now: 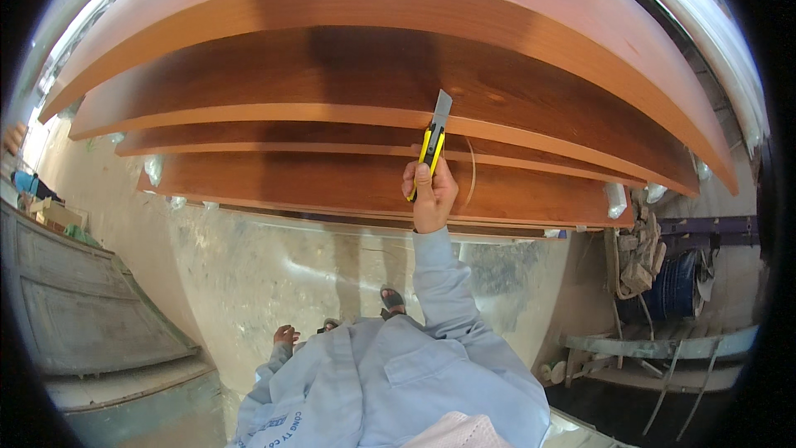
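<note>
Four long wooden boards (332, 75) lying stacked like steps, smooth and shiny, red-brown on top with lighter orange edges. Looking bent near the rim, only from the round lens. Thin curl of pale edge strip (473, 174) hanging off one board beside the knife.

Right hand (431, 195) reaching up and forward, arm stretched out straight in a soft light-blue sleeve (444, 282). Fingers wrapping tight around a yellow and black knife (431, 153), thumb lying along its back. Flat grey blade (442, 108) pointing up, touching the pale front edge of the second board from the top.

Left hand (286, 335) hanging low by the body, well apart from the boards, holding nothing, fingers curling loosely in.

Sandal (392, 300) peeking out on the dusty grey floor (249, 265) below. Pile of wood scraps (638, 253) sitting off to the right, near some grey rails.
</note>
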`<state>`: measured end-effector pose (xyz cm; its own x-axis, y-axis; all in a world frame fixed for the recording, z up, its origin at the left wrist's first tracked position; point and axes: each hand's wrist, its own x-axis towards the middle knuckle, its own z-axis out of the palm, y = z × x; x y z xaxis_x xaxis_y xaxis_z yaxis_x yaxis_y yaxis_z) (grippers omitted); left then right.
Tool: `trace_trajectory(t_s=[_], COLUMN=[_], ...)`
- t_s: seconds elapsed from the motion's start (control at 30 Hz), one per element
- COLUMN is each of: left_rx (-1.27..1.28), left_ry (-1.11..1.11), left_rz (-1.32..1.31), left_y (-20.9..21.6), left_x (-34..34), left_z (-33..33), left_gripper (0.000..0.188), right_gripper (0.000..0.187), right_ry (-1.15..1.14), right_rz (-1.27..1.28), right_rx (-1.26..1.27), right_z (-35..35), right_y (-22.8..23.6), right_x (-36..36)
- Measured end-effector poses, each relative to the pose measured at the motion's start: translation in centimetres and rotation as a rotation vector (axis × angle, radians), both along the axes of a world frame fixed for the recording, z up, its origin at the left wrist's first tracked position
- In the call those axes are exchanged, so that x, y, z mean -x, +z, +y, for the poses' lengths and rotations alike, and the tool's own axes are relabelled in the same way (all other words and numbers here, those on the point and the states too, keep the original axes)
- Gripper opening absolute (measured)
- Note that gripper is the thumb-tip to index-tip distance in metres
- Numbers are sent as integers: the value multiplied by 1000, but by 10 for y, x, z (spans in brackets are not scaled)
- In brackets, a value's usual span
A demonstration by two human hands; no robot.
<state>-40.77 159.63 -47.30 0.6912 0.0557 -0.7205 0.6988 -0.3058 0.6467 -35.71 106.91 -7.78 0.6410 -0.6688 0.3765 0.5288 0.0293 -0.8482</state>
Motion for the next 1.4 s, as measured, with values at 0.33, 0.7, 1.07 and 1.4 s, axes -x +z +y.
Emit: trace_trajectory(t_s=[0.33, 0.7, 1.07, 1.4], left_rx=[23, -147, -129, -177], left_ry=[133, 137, 309, 419], left_rz=[-28, -77, -47, -13], left_y=[26, 61, 101, 121], left_x=[77, 136, 195, 249], left_z=[-10, 6, 53, 85], left_gripper=[42, 42, 44, 45], right_gripper=[38, 38, 34, 38], right_ry=[56, 84, 113, 150], right_rz=[-42, -5, -70, -141], right_rx=[-15, 22, 29, -8], right_z=[3, 13, 25, 41], right_y=[21, 46, 72, 86], right_x=[11, 19, 24, 23])
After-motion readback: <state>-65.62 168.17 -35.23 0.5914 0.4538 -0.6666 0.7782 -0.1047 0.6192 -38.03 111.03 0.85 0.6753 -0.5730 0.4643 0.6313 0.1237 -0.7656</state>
